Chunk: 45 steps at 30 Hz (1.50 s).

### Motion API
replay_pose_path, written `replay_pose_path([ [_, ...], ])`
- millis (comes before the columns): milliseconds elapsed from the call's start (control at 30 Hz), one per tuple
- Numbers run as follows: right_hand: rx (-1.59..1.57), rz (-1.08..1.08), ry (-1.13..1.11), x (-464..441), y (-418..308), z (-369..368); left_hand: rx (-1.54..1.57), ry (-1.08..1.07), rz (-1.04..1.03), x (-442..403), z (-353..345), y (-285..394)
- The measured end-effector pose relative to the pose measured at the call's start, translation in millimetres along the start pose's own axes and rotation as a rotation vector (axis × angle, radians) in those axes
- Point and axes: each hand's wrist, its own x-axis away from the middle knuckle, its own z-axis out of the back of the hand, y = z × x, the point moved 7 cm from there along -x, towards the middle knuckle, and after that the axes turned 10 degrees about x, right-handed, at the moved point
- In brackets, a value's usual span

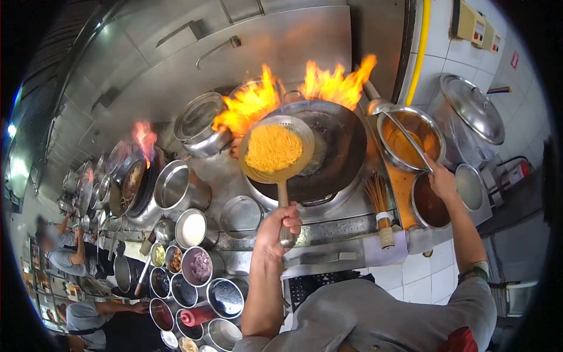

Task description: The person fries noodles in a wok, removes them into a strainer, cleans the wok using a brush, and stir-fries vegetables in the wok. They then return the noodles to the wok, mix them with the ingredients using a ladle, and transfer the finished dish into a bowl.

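My left hand (278,229) is wrapped round the handle of a perforated skimmer (283,122). A heap of yellow-orange shreds or noodles (273,148) lies in its bowl. The skimmer is over the left part of a large black wok (340,155), with tall flames (337,82) behind the wok. On the right, my right hand (441,179) grips the handle of a long ladle (409,136). The ladle's bowl end rests above the rim of a steel pot of orange liquid (431,138). A dark brown pot (423,202) sits just below that hand.
A bamboo brush (383,226) stands near the stove's front edge. Several steel containers crowd the left, one with chopped onion (200,265), beside a red squeeze bottle (196,315). A lidded pot (472,108) is far right. Other people (73,255) work at the left, near another flaming wok (136,182).
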Motion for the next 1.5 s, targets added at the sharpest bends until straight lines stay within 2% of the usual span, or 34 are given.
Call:
replay_pose_path([
  [67, 0.049, -0.014, 0.068, 1.1, -12.3, 14.1, -0.117, 0.028, -0.107, 22.2, -15.1, 5.3],
  [167, -0.008, -0.043, 0.341, 10.7, -46.2, 79.2, -0.301, 0.015, -0.262, 32.0, -7.6, 12.0],
  [200, -0.188, -0.086, 0.142, 18.1, -54.4, 68.9, -0.368, 0.013, -0.309, 37.1, 2.2, 10.8],
  [267, -0.54, -0.176, -0.251, 47.8, -77.9, 44.9, -0.263, -0.015, -0.218, 36.3, 15.6, 11.9],
  [300, -0.454, -0.147, -0.41, 68.2, -102.4, 33.3, -0.161, -0.036, -0.144, 36.1, 25.5, 18.3],
  [333, -0.358, -0.12, -0.452, 89.6, -117.1, 8.7, -0.058, -0.064, -0.073, 35.4, 29.3, 21.1],
  [433, -0.172, -0.115, -0.466, 135.3, -149.2, -32.9, -0.073, -0.065, -0.132, 53.6, 18.9, 31.5],
  [500, -0.197, -0.221, -0.544, 146.7, -166.8, -40.7, -0.082, -0.042, -0.172, 70.4, 12.5, 41.7],
  [567, -0.262, -0.282, -0.492, 153.1, -168.3, -66.0, -0.049, -0.096, -0.152, 93.5, -2.4, 56.2],
  [600, -0.387, -0.33, -0.513, 155.6, -163.8, -74.5, -0.029, -0.118, -0.142, 105.9, -9.2, 58.9],
  [667, -0.721, -0.454, -0.603, 161.8, -149.8, -87.0, -0.13, -0.134, -0.295, 130.8, -17.1, 61.5],
  [700, -0.934, -0.527, -0.668, 164.9, -139.8, -91.0, -0.198, -0.063, -0.346, 134.0, -1.0, 61.3],
  [767, -1.714, -0.728, -0.55, 181.1, -100.5, -93.8, -0.25, -0.001, -0.395, 138.2, 33.5, 57.0],
  [833, -2.063, -0.832, -0.482, 190.8, -110.7, -27.7, -0.127, 0.026, -0.334, 144.6, 66.0, 56.6],
  [933, -1.876, -0.488, -0.29, 161.4, -128.8, 49.1, 0.014, 0.033, -0.312, 149.4, 89.7, 58.9],
  [1000, -1.729, -0.239, -0.28, 110.3, -139.7, 86.0, 0.019, 0.079, -0.33, 151.9, 97.5, 61.7],
  [1067, -1.493, -0.121, -0.317, 58.3, -154.4, 128.4, -0.12, 0.13, -0.389, 158.0, 110.2, 57.5],
  [1100, -1.22, -0.094, -0.377, 35.0, -160.2, 143.7, -0.151, 0.175, -0.404, 157.2, 127.8, 52.3],
  [1133, -0.953, -0.067, -0.421, 11.1, -167.6, 150.9, -0.191, 0.216, -0.421, 158.1, 138.4, 49.8],
  [1200, -0.592, 0.223, -0.22, -34.4, -196.0, 156.2, -0.111, 0.254, -0.377, 161.0, 147.0, 43.5],
  [1300, -0.243, 0.485, -0.344, -73.6, -274.7, 151.1, 0.006, 0.225, -0.321, 146.8, 177.2, 44.8],
  [1333, -0.164, 0.623, -0.369, -91.1, -298.1, 117.3, 0.019, 0.223, -0.315, 139.5, 186.9, 44.9],
  [1367, -0.093, 0.635, -0.352, -114.2, -319.8, 81.1, 0.031, 0.22, -0.31, 131.7, 196.0, 45.3],
  [1400, -0.044, 0.507, -0.386, -139.6, -338.1, 56.2, 0.042, 0.214, -0.307, 124.3, 204.3, 46.7],
  [1467, -0.168, 0.459, -0.362, -163.7, -366.8, 53.9, 0.038, 0.212, -0.288, 107.5, 217.7, 44.6],
  [1500, -0.102, 0.504, -0.382, -161.1, -366.1, 60.5, 0.014, 0.228, -0.281, 102.8, 223.4, 45.7],
])
